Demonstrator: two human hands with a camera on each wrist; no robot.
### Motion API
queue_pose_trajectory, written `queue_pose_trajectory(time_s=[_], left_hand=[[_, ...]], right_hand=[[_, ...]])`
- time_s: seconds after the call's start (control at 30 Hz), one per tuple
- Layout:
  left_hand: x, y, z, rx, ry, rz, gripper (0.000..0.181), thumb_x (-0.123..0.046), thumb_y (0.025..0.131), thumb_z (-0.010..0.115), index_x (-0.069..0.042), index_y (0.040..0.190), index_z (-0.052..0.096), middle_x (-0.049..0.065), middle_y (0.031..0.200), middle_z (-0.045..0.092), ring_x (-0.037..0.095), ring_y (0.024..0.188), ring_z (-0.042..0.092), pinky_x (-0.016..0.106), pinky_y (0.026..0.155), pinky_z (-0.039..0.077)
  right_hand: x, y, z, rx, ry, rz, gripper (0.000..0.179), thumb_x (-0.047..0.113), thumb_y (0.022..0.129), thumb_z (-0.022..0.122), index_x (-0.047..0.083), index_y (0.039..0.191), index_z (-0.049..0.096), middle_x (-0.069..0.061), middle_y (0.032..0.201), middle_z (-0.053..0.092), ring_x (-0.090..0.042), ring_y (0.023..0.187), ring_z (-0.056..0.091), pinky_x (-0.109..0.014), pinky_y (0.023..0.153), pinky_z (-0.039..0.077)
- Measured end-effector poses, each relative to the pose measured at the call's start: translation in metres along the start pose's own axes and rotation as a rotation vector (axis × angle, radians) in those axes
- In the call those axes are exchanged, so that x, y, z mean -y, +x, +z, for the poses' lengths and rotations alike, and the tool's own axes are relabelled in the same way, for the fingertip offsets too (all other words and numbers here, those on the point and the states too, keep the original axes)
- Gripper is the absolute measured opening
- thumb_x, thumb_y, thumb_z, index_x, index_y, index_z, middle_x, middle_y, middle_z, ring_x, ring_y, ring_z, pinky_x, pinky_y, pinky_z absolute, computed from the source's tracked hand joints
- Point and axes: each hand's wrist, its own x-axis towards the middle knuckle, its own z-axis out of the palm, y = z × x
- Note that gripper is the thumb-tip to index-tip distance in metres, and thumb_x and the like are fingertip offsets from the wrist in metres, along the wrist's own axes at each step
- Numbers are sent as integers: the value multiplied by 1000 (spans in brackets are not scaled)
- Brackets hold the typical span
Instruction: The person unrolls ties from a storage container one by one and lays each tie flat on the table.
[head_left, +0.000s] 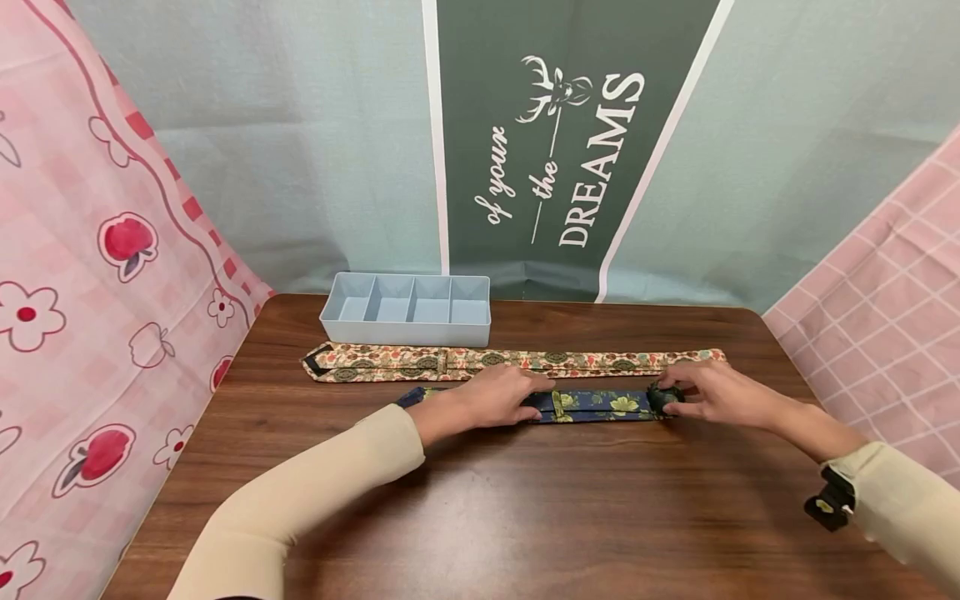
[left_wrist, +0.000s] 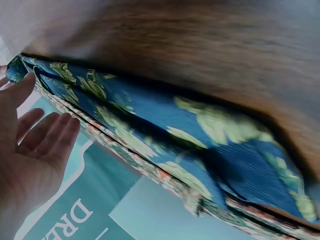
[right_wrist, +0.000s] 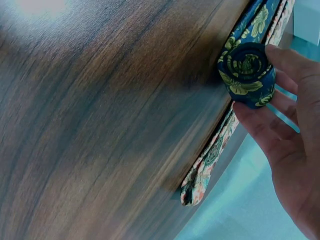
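Note:
A navy necktie with yellow flowers (head_left: pixel 600 403) lies lengthwise on the table, its right end wound into a roll (right_wrist: pixel 246 70). My right hand (head_left: pixel 712 393) grips this roll between thumb and fingers. Over the middle of the same tie is my left hand (head_left: pixel 504 397), its fingers loosely extended and the thumb apart; in the left wrist view nothing is held in it. The tie's wide end (left_wrist: pixel 250 160) lies flat, past the left wrist. Just behind, a second necktie, cream with a multicoloured pattern (head_left: pixel 517 360), is stretched out flat, partly hidden by both hands.
A light blue box (head_left: pixel 405 333) with several compartments stands at the back left of the brown wooden table (head_left: pixel 525 517). Behind the table hangs a grey-green printed curtain (head_left: pixel 300 150). Pink cloths hang at the left (head_left: pixel 67 275) and right (head_left: pixel 885 283).

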Motion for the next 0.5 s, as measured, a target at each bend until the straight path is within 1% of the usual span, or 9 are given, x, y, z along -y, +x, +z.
queue_pose_trajectory(time_s=[0.07,0.17,0.2,0.3,0.37,0.43,0.5], left_hand=[[-3,5,1,8,1,4,57,-36,103,72,-15,154,58,1,150,62,22,111,75,38,98,59],[-8,12,3,21,5,10,58,-38,104,70,-18,156,55,-1,155,57,22,114,74,38,99,59],[-9,14,4,23,5,11,58,-39,104,69,-18,157,55,-2,156,56,22,118,73,38,99,59],[-13,20,9,26,0,25,57,-39,105,69,-19,157,55,-1,158,55,21,126,68,37,103,57],[-15,23,11,28,3,36,55,-39,105,68,-19,155,57,-1,158,54,19,123,70,36,106,55],[-16,25,12,38,9,43,52,-39,105,67,-18,153,59,-1,158,54,19,124,70,35,108,54],[-17,27,14,48,25,46,48,-38,106,67,-19,150,62,-1,156,56,18,120,71,33,105,55]], right_hand=[[1,0,0,16,7,21,29,10,81,92,18,101,72,9,97,73,-4,83,71,-23,63,59],[1,1,-1,31,9,41,29,10,82,91,15,104,74,7,100,74,-4,85,71,-23,64,59],[1,1,-1,34,6,39,29,9,82,91,14,106,75,6,101,74,-4,85,70,-23,64,59],[-1,2,0,31,-7,7,33,6,81,90,11,110,76,2,105,75,-3,86,69,-24,64,58],[-2,2,0,37,-14,-23,33,3,82,89,12,111,77,2,107,74,-3,87,67,-23,64,56],[-4,2,1,41,-23,-49,33,2,82,87,14,111,78,3,109,74,-4,90,69,-21,65,56],[-5,1,1,45,-28,-65,33,1,82,87,15,111,78,1,110,74,-7,92,70,-19,66,57]])
